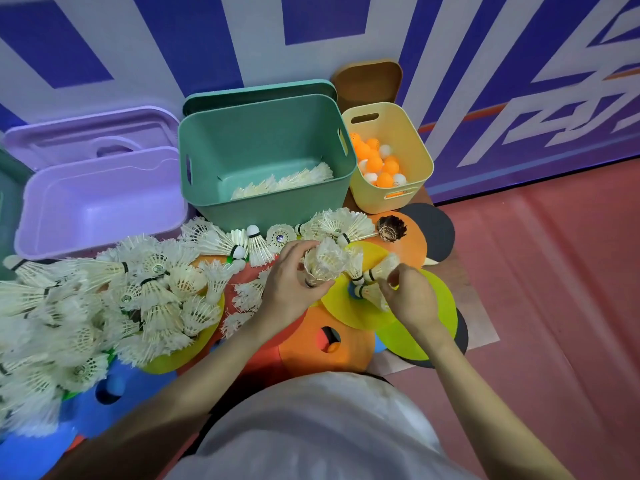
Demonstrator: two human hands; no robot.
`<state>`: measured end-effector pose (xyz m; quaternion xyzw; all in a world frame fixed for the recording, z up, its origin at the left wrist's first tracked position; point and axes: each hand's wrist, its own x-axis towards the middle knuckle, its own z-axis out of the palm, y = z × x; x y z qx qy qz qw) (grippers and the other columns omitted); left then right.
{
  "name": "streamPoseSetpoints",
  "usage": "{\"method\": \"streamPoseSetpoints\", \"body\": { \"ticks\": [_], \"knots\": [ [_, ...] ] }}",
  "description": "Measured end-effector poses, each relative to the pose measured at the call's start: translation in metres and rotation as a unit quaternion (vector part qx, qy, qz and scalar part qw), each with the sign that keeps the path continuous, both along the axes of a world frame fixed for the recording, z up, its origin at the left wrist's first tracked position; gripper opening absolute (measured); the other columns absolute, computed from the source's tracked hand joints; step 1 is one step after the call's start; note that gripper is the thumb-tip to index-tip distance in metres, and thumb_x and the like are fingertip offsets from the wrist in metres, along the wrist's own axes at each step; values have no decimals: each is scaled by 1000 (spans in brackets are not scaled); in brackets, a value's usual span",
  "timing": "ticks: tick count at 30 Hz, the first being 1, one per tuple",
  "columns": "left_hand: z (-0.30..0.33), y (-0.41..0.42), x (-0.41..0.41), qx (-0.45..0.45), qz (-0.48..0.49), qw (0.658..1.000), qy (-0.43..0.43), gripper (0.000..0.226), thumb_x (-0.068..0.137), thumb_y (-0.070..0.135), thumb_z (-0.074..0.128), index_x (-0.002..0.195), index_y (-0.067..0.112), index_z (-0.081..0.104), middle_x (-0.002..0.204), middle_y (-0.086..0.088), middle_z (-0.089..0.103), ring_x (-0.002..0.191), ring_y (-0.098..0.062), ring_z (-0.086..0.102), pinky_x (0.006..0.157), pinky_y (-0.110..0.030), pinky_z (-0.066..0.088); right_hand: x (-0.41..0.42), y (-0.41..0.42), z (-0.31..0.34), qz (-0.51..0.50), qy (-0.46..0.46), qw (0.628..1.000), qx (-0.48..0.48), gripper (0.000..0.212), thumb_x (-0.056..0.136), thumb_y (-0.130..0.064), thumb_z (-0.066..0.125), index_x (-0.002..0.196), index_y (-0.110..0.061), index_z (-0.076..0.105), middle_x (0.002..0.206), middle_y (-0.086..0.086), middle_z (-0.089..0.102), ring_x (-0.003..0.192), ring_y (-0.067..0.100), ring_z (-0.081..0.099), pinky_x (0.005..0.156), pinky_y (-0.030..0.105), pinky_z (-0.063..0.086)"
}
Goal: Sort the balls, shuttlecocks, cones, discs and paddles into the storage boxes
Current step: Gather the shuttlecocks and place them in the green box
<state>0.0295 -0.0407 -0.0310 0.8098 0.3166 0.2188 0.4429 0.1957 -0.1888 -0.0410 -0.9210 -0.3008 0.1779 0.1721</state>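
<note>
Dozens of loose shuttlecocks (104, 299) crowding discs (360, 306), green box (266, 188) behind

— What sort of place is this?
— A sports hall, by the look of it: a red court floor (554, 271), a blue-and-white painted wall (173, 39).
— Anything else?
— Heaps of shuttlecocks (104, 299), training discs (360, 306), a box of ping-pong balls (381, 164).

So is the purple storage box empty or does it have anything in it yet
Empty. The purple storage box shows only its bare inner floor, lid propped behind it, while the green box already holds white shuttlecocks.
</note>
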Motion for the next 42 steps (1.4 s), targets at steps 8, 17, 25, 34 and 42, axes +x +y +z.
{"method": "streamPoseSetpoints", "body": {
  "ticks": [8,17,25,34,42],
  "knots": [
    [0,-7,-8,-14,-2,1000,-9,59,70,30,83,123,21,58,119,7,54,97,-9,59,79,-42,56,-17,-2,-24,-12,52,998,-14,23,86,-15,63,94,-4,45,88,18,63,81,39,60,53,37,36],
    [3,-5,-12,-24,0,1000,-12,59,72,16,84,125,19,58,119,16,50,101,-6,59,78,-30,57,-20,8,21,-1,18,986,167,26,86,-7,60,109,-8,47,77,-1,57,70,26,59,55,39,44],
    [6,-1,-9,-8,16,1000,4,59,72,20,83,126,17,58,116,16,48,102,0,52,84,-28,53,-26,20,72,85,-76,910,399,14,89,-7,64,103,-6,61,92,-3,64,81,11,58,71,22,47],
    [10,0,0,4,-7,1000,11,59,69,16,85,123,17,60,115,12,52,103,-5,57,89,-29,53,-29,27,50,240,-12,921,306,16,93,-18,61,108,-17,63,94,-7,66,83,15,60,68,35,51],
    [10,-1,3,-41,17,999,23,61,73,17,83,128,16,57,119,13,48,102,1,48,78,-4,44,-10,23,22,10,50,931,361,19,92,-12,57,110,-11,63,106,0,67,97,12,62,73,20,50]
  ]
}}
